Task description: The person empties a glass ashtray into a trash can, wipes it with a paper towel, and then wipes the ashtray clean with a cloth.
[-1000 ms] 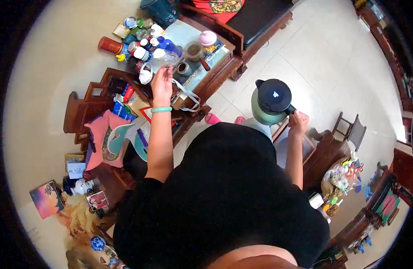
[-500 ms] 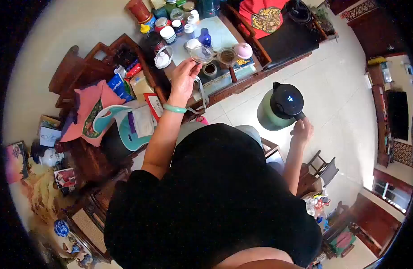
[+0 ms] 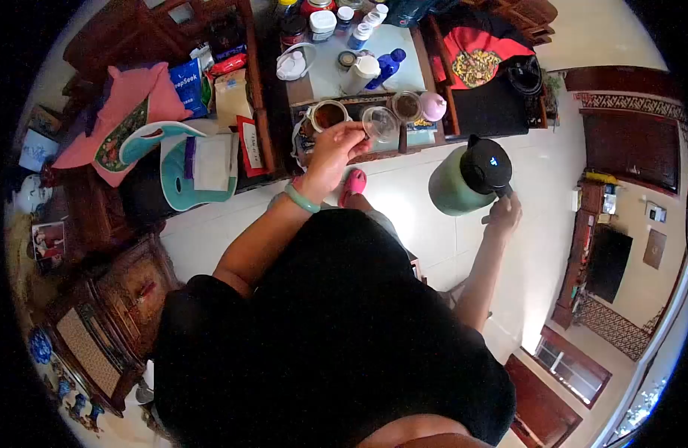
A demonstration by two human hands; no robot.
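Pinched by the left hand is the glass; the right hand clasps the kettle handle. Glass at the left hand's 2 o'clock, kettle at the right's 10. Pot crowds the left fingers at 12; pan, then pink jar, sit toward the glass's 2

Worktop: pale top, dark wooden edge
Seating: carved wooden seat left of the worktop; black-cushioned bench just right of it
Floor: glossy pale tiles below the worktop, bright glare
Wall: cream, well right of the worktop
Window: red-brown frame, lower right of the worktop
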